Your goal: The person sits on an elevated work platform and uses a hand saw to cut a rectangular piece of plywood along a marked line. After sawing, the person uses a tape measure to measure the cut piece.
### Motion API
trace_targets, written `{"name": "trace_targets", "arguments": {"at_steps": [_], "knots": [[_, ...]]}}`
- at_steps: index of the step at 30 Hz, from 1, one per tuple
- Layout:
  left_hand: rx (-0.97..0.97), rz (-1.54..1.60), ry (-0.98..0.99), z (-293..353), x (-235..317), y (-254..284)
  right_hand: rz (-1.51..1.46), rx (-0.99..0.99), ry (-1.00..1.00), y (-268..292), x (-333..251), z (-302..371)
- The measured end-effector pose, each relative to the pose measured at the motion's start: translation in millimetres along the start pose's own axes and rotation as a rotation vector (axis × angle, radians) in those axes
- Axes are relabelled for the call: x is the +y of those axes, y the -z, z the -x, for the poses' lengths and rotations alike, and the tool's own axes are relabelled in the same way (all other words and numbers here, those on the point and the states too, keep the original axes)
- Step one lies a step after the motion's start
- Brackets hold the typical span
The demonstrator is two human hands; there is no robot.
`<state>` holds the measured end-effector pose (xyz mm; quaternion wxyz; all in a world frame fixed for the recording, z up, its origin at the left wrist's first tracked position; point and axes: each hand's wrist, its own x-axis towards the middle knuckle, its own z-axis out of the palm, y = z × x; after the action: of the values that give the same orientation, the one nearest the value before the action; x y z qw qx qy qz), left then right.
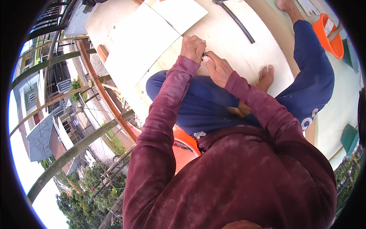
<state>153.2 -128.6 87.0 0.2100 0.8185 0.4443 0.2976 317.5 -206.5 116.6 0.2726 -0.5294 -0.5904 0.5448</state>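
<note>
My left hand point(191, 48) is closed, its fingers curled at the edge of the pale board point(166, 58). Close beside it, my right hand point(220, 71) is also closed, with the thumb pointing at the left hand. A small black-and-yellow piece point(204, 55) shows between the two hands; most of it is hidden by the fingers, so its kind cannot be made out. Just beyond the hands lies a large white sheet point(143, 34), with a second white sheet point(187, 16) against its right side.
A black-handled tool point(239, 23) lies at the far right of the board. An orange bucket point(319, 28) stands at right, beyond my bent leg point(312, 61). On the left, bamboo poles point(72, 150) and a wooden rail point(100, 86) border a drop toward houses and trees.
</note>
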Motion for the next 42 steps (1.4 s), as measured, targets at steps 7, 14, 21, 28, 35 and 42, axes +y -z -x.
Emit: {"name": "trace_targets", "arguments": {"at_steps": [7,14,21,28,35,42], "knots": [[0.007,0.139,0.217,27,51,7,0.001,-0.014,0.077,-1,0,27],[-0.115,0.07,0.056,18,41,8,0.007,0.0,0.021,3,-1,29],[0.035,0.057,0.123,0,14,-4,-0.021,0.06,0.064,-6,13,-12],[-0.046,0.147,0.063,39,89,-1,-0.001,0.007,0.104,12,2,80],[-0.102,0.033,0.029,-9,-16,-3,-0.006,0.077,0.089,-12,11,-13],[-0.026,0.168,0.108,47,106,-8,0.018,0.029,0.169,14,13,92]]}}
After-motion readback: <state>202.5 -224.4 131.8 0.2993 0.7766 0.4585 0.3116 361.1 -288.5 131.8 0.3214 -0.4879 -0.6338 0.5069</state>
